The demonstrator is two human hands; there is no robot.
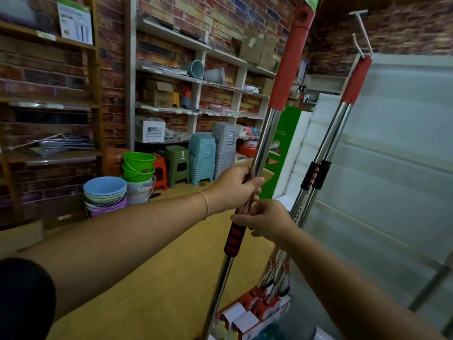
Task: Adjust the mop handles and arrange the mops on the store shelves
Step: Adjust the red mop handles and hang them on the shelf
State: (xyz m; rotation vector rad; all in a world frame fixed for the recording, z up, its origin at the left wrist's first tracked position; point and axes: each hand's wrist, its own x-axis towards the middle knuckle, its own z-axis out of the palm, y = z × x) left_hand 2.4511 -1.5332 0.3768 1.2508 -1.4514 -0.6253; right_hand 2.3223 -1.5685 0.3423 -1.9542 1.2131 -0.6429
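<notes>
I hold a mop upright in front of me by its steel handle (263, 141), which has a red foam grip (290, 62) at the top. My left hand (236, 186) grips the steel tube at mid-height. Just below it, my right hand (266, 220) pinches the top of the black-and-red locking collar (234, 239). Two more mops (331, 146) with red grips and black collars lean against the white shelf panel (402, 148) on the right. Their packaged heads (255, 312) rest on the floor at the panel's foot.
Stacked plastic buckets (138, 165) and basins (105, 192) stand on the yellow floor (152, 278) at left. Stools (202, 160) are piled behind them. Wall shelves (171, 77) with boxes and pots line the brick wall. A green display panel (284, 143) stands beyond the mop.
</notes>
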